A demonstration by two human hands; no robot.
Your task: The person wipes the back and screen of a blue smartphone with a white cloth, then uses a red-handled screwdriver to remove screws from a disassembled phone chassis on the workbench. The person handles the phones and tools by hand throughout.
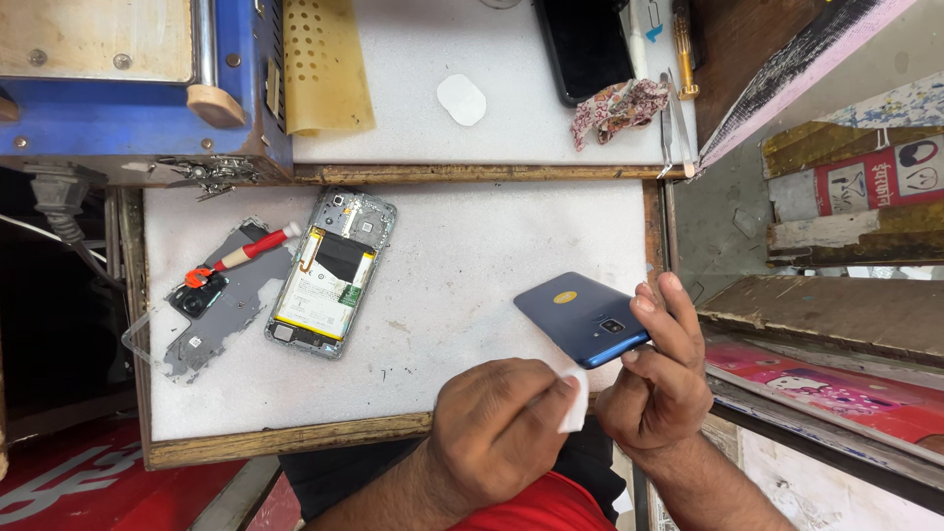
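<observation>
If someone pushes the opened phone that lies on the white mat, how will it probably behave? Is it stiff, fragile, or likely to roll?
The opened phone lies flat and looks rigid, so it would probably slide on the white mat, not roll or tip. Its exposed battery and boards suggest it is fragile. It probably feels light, since its back is off.

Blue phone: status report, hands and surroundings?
Right hand grips blue phone by its edge. Left hand pinches white wipe beneath it. Opened phone lies apart.

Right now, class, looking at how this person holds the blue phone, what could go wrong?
1. The phone hangs past the bench edge, pinched only by the right hand; a slip could drop it.
2. The left hand rubbing with the white pad may push it loose.
</observation>
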